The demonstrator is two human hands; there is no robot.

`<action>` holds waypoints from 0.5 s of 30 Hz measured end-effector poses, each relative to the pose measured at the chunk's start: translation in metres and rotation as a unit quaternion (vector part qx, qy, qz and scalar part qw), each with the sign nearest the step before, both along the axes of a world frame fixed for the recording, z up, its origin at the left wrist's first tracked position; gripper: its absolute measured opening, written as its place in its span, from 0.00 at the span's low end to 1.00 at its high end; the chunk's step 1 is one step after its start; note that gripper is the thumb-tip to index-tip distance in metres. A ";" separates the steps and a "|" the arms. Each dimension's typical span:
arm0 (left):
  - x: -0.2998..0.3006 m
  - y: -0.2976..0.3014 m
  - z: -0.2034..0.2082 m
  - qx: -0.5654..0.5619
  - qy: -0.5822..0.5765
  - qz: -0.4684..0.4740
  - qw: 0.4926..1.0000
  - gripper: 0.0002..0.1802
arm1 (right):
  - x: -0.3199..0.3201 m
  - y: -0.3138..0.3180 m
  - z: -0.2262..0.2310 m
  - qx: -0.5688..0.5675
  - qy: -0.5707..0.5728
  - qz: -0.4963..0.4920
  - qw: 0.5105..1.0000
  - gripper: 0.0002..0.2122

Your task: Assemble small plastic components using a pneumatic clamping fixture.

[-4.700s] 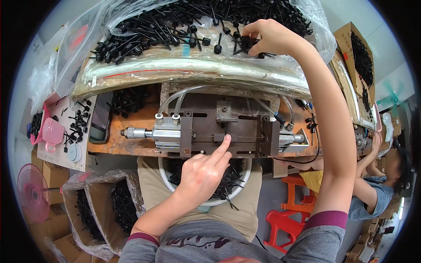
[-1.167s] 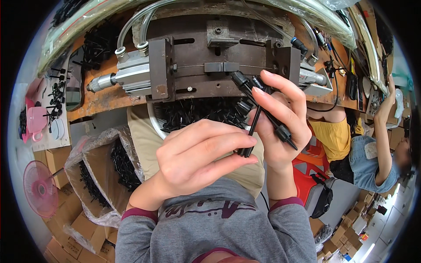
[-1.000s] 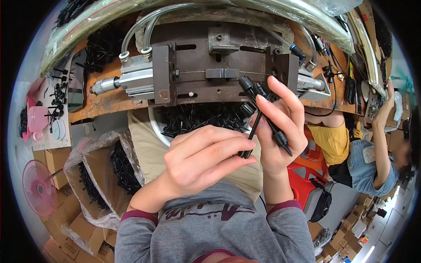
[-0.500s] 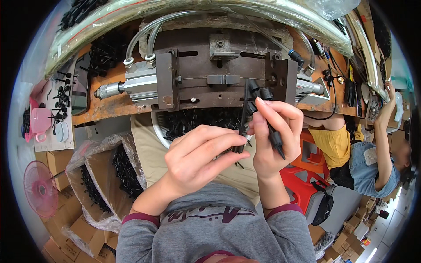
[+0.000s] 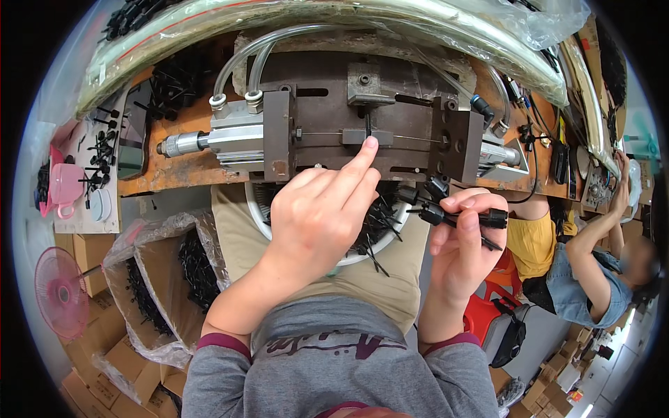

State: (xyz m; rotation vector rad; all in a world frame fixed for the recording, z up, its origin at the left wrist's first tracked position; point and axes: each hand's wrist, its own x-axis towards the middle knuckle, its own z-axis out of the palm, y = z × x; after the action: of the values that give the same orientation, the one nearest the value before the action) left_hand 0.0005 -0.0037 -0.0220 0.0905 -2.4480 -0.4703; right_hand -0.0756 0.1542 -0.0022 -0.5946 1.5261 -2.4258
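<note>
Probably light, stiff: black plastic thin-stemmed parts [image 5: 493, 219], several pinched in right hand [image 5: 460, 256]; take by thick ends. Left hand [image 5: 317, 212] touches dark metal block [image 5: 354, 137], grasp unclear.

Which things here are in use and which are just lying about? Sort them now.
In use, it seems:
machine, left hand at its middle block
black parts in right hand
white tub of more such parts

Probably just lying about:
pink mug
pink fan
black bag
</note>
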 end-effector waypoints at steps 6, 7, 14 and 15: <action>0.001 -0.001 0.005 0.011 -0.033 0.002 0.999 0.14 | -0.004 0.004 -0.001 -0.021 -0.088 0.034 0.995 0.08; 0.001 0.000 0.005 0.013 -0.036 0.003 0.999 0.14 | -0.004 0.004 -0.001 -0.026 -0.095 0.038 0.994 0.08; 0.010 0.006 0.016 0.337 0.029 -0.057 0.939 0.13 | -0.012 0.008 -0.007 -0.087 -0.166 0.100 0.977 0.08; 0.016 0.008 0.018 0.453 0.028 -0.081 0.887 0.14 | -0.012 0.008 -0.007 -0.099 -0.179 0.113 0.972 0.08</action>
State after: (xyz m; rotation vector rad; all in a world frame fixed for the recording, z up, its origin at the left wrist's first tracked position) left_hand 0.0167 0.0042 -0.0044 0.2526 -1.9824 -1.6292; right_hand -0.0873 0.1618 -0.0089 -0.3183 1.0248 -2.3626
